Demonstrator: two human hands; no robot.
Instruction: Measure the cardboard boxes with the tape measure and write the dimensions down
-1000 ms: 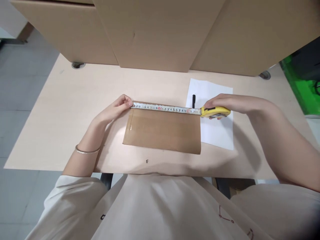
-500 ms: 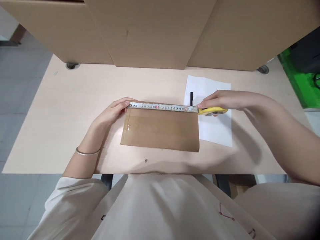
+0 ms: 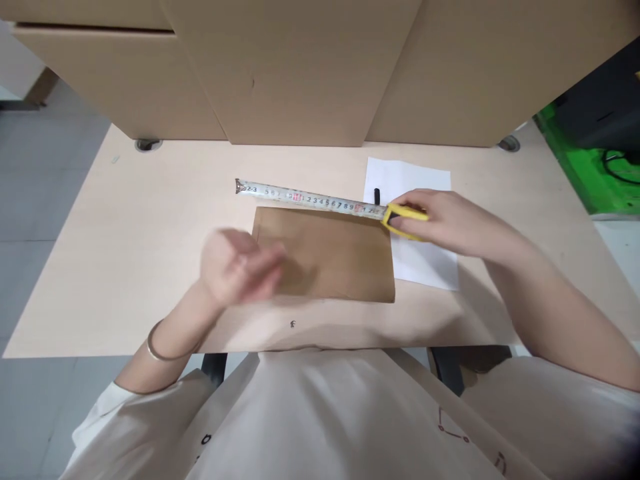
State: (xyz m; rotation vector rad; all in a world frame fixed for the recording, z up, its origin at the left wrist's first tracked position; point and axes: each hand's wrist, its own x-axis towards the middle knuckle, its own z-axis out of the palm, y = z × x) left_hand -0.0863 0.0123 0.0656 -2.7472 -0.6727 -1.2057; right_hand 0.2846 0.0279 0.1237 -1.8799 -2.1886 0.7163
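Note:
My right hand (image 3: 433,217) is closed around the yellow case of a tape measure (image 3: 320,201). Its blade is drawn out to the left, and the metal hook at the free end lies beyond the far left corner of a flat brown cardboard box (image 3: 330,250). Only the right part of the blade crosses the box's far edge. My left hand (image 3: 240,263) hangs over the box's left end, smeared by motion, so its fingers are unclear. Under the right hand lies a white sheet of paper (image 3: 425,267), with a black pen (image 3: 377,196) on it, partly hidden by the blade.
Large cardboard boxes (image 3: 295,73) stand along the back of the light wooden table (image 3: 125,267). Two round cable holes show near the back corners. A small dark mark (image 3: 293,324) sits near the front edge.
My left hand has let go of the tape's hook end and moved toward me over the box. The blade's free end has swung away from me, off the box's edge.

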